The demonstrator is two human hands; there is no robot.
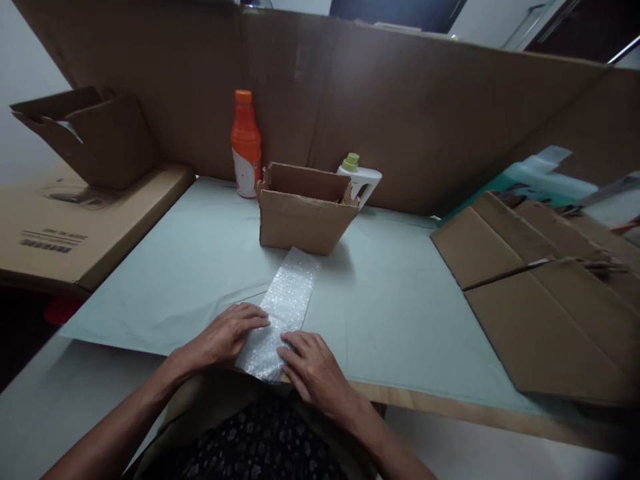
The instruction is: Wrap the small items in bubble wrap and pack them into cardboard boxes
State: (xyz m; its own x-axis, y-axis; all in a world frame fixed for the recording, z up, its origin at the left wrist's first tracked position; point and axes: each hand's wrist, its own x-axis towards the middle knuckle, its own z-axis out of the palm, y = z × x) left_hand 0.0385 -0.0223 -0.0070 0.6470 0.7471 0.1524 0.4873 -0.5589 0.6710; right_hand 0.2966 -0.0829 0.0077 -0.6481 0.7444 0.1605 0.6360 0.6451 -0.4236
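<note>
A long strip of bubble wrap [291, 290] lies flat on the pale green cloth, its near end at the table's front edge. My left hand [227, 333] is at its left side, with bent fingers on top and the thumb mostly hidden. My right hand [315, 367] is at the right side near the close end, its curled fingers on the wrap's edge. Both hands hold the strip. Just beyond its far end stands a small open cardboard box [306, 220]; I cannot see its bottom inside.
An orange bottle [245, 147] and a white jug with a green cap [363, 179] stand behind the box. Cardboard boxes [550, 313] with bottles behind fill the right side. Another open box [107, 143] sits on a flat carton [65, 227] at left. A tall cardboard wall [390, 107] closes the back.
</note>
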